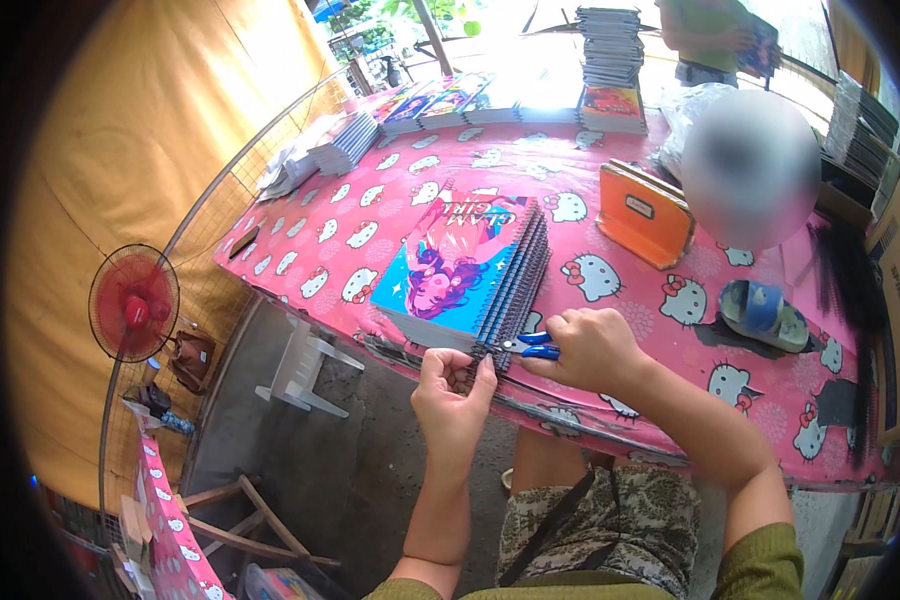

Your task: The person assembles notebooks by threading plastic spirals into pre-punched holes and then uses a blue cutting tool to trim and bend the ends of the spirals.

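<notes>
A stack of spiral-bound notebooks point(452, 262) with a colourful illustrated cover lies at the near edge of the table. Black coil bindings point(513, 285) run down its right side. My right hand point(598, 348) is closed around blue-handled pliers point(540, 351), whose jaws meet the near end of the coils. Just left of the jaws, my left hand point(454, 388) pinches the coil end at the stack's near corner between thumb and fingers. The exact bit of wire in the jaws is too small to make out.
The table wears a pink cartoon-cat cloth point(390, 225). On it are an orange case point(645, 215), a slipper point(765, 315), loose black coils point(850, 280) and notebook stacks point(610, 50). A red fan point(135, 310) and white stool point(305, 370) stand left. Another person point(705, 40) stands beyond.
</notes>
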Demonstrator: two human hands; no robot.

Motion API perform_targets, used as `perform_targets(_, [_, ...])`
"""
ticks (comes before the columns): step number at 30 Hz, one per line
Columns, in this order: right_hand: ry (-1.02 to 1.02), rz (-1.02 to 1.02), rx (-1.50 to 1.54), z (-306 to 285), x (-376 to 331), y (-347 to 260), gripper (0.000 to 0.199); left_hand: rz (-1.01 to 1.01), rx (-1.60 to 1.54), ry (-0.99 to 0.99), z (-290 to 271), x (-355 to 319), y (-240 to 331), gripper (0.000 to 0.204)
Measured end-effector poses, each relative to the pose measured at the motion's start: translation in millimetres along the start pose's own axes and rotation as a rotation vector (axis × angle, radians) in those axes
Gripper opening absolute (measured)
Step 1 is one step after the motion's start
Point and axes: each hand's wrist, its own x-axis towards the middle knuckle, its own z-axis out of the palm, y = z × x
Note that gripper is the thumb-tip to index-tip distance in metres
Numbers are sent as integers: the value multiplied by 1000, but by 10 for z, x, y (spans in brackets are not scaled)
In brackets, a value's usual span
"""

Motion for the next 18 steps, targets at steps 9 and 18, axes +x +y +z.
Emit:
perform_targets(9, [417,-224,-182,70,-17,111,53,17,-66,-39,7,10,-64,26])
perform_targets(18, [-40,68,3,56,-134,42,54,-4,-50,-2,-87,44,-270,32])
